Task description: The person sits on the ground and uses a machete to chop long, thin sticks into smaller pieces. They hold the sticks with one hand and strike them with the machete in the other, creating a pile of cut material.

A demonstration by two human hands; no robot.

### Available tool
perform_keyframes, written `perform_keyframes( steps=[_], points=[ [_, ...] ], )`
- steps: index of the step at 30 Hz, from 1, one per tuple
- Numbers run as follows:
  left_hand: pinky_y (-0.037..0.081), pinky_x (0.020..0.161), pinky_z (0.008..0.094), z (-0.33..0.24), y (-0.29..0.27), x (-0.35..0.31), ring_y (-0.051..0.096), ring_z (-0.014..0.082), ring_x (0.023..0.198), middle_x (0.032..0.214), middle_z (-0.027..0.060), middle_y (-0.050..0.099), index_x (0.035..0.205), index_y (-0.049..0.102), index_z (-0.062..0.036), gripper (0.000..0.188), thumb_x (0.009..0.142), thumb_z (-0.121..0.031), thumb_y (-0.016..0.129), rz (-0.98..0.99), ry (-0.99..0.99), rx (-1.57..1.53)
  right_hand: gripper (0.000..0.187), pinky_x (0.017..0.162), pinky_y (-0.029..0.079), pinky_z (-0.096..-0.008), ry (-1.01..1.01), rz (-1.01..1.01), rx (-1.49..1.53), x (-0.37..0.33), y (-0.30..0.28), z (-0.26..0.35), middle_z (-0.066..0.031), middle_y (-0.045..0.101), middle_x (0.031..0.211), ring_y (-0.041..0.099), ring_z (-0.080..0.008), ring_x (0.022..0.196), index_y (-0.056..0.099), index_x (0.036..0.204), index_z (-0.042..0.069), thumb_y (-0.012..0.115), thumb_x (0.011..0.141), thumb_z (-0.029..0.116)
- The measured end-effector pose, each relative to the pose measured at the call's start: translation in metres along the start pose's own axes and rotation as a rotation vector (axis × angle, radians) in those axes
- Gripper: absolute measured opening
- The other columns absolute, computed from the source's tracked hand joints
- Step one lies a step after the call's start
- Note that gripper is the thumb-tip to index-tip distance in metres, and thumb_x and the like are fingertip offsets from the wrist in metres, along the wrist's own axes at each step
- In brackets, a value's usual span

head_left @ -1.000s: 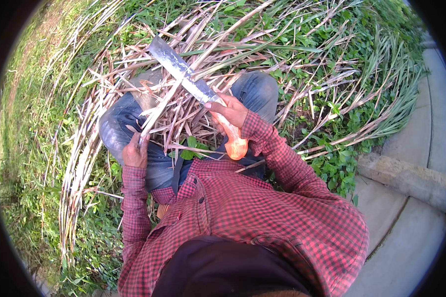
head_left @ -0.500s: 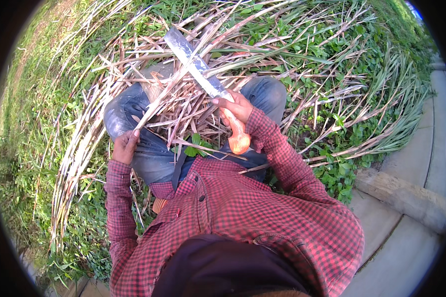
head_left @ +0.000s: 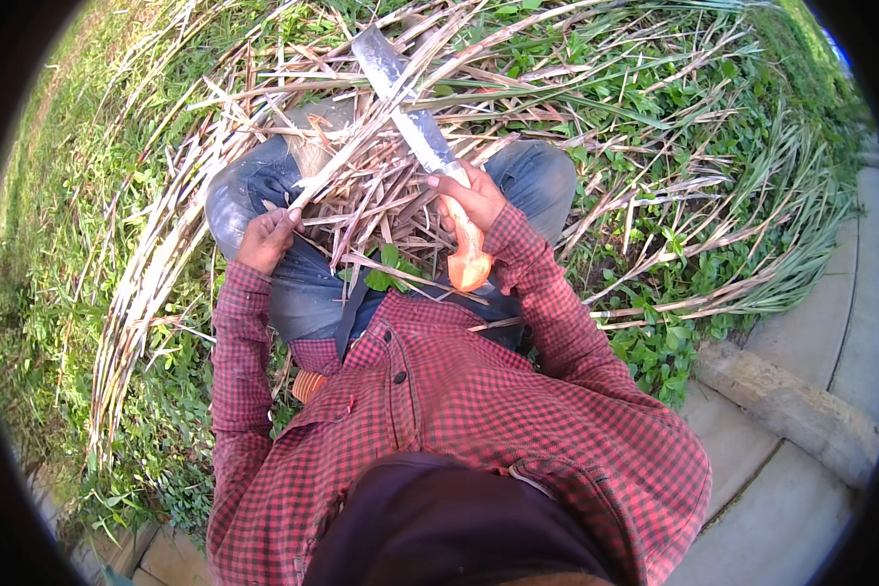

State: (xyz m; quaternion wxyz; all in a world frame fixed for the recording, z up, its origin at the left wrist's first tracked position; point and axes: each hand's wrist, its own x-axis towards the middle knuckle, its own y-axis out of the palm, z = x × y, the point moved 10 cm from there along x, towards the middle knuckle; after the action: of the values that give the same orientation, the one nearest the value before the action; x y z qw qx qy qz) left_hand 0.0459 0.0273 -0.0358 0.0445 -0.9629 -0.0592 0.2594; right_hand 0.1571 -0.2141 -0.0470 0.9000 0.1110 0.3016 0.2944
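Note:
My right hand (head_left: 476,200) is wrapped round the orange handle of a machete (head_left: 424,139), whose wide, worn blade slants up and to the left. Between the fingertips of my left hand (head_left: 267,241) is pinched the near end of a long, pale dry stalk (head_left: 350,156). The stalk runs up to the right and crosses the middle of the blade; whether it touches the metal I cannot tell. Between my bent knees lies a heap of short cut stalk pieces (head_left: 371,210), partly hidden by the stalk and the blade.
Long dry stalks (head_left: 146,303) lie in a curved bundle at the left. More stalks with green leafy ends (head_left: 796,230) spread over the grass at the right. A wooden beam (head_left: 791,405) rests on pale paving slabs (head_left: 767,518) at the lower right.
My left hand has moved up and to the right with the stalk's near end, toward the heap. The machete's tip has shifted up and to the right, its blade now steeper.

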Motion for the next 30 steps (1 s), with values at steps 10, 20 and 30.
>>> perform_keyframes(
  steps=[10,20,30],
  points=[
    [0.032,0.053,0.0181,-0.015,0.012,0.024,0.040,0.0021,0.059,0.067,-0.0059,0.052,0.089,0.059,0.0006,0.024,0.086,-0.023,0.054,0.009,0.070,0.078,0.035,0.037,0.041,-0.0259,0.062,0.114,-0.027,-0.007,0.036,-0.013,-0.0018,0.048,0.055,0.047,-0.0111,0.040,0.045,0.105,0.005,0.062,0.078,0.019],
    [0.018,0.041,0.0165,-0.023,0.018,0.018,0.029,-0.0005,0.045,0.057,-0.0100,0.044,0.096,0.058,-0.0020,0.020,0.084,-0.018,0.056,0.028,0.013,-0.029,0.024,0.034,0.040,-0.0260,-0.003,-0.063,0.096,0.008,-0.006,0.006,-0.0026,0.049,0.054,0.047,-0.0121,0.038,0.046,0.095,0.005,0.060,0.079,0.016],
    [0.050,0.076,0.0281,-0.005,0.035,0.014,0.059,0.0208,0.086,0.098,0.0153,0.057,0.112,0.043,0.0049,0.043,0.088,-0.031,0.046,0.152,-0.079,-0.708,0.024,0.034,0.040,-0.0255,0.002,-0.014,0.051,0.000,0.005,-0.004,-0.0029,0.049,0.055,0.047,-0.0124,0.038,0.045,0.094,0.006,0.060,0.079,0.019]
  ],
)
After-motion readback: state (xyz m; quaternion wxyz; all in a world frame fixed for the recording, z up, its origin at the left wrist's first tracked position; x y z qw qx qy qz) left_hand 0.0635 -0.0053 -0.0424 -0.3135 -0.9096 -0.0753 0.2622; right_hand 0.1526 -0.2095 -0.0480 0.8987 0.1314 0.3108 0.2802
